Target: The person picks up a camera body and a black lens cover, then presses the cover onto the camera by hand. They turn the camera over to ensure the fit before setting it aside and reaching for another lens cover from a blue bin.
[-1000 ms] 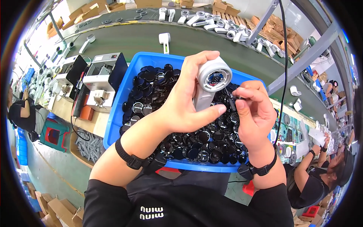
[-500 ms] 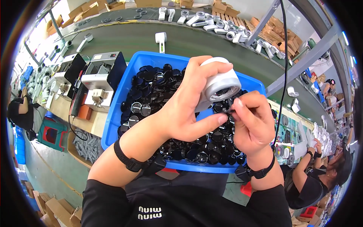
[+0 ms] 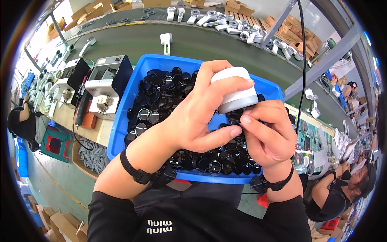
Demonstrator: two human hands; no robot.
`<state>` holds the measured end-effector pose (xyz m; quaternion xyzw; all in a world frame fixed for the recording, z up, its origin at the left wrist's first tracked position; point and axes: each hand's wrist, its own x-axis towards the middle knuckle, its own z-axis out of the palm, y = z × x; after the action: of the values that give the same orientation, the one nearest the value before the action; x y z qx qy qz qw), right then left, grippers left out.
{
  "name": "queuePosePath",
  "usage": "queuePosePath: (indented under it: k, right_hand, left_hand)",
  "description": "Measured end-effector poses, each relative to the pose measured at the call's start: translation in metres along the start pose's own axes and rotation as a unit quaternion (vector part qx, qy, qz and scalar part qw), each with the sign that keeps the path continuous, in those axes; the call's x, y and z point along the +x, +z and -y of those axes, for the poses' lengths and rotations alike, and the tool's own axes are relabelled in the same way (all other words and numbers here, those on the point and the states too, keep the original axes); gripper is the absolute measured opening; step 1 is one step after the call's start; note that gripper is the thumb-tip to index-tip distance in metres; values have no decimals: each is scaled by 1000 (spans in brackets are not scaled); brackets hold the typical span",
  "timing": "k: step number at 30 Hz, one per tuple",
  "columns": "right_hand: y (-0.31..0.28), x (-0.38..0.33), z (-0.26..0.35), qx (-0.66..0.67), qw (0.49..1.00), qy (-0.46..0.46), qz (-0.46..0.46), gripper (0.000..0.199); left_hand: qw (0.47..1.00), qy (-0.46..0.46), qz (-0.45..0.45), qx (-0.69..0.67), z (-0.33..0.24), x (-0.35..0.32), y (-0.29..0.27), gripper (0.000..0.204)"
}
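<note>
My left hand point(image 3: 195, 117) is wrapped round a white round-headed housing point(image 3: 231, 76) with a grey rim, its fingers over the top and its thumb stretched below. The rim is tipped downward, so the housing's opening is hidden. Close under the rim, my right hand point(image 3: 270, 133) has thumb and forefinger pinched at a small black part, mostly covered by the fingertips. Both hands are above a blue bin point(image 3: 119, 129) heaped with glossy black round caps point(image 3: 161, 103).
Beyond the bin runs a green conveyor belt point(image 3: 229, 48) with a white handheld unit point(image 3: 166, 40) on it. Benchtop machines point(image 3: 105, 86) stand at left, above a box of grey parts point(image 3: 92, 157). A black cable point(image 3: 303, 72) hangs at right, near a co-worker point(image 3: 328, 193).
The white housing has turned, its open face swinging from view to point downward. My right fingertips have shifted slightly left, nearer the rim. At right, the co-worker's hands have moved.
</note>
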<state>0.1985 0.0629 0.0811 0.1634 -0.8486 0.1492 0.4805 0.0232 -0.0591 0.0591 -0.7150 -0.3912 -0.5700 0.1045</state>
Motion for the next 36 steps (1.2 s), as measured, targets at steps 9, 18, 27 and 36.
queuePosePath:
  k: [9,18,27,36]
  right_hand:
    - [-1,1,1,-3,1000,-10,-9,43]
    - [-2,2,1,-4,1000,-27,-12,42]
    - [2,1,8,52,998,11,-36,39]
    - [1,-2,8,104,988,97,-59,29]
  left_hand:
    - [1000,5,16,20,1,0,-1,66]
    - [999,-1,26,37,-6,2,-3,62]
    - [998,33,-26,41,-1,-4,7,62]
    - [996,46,-71,16,-4,-8,10,67]
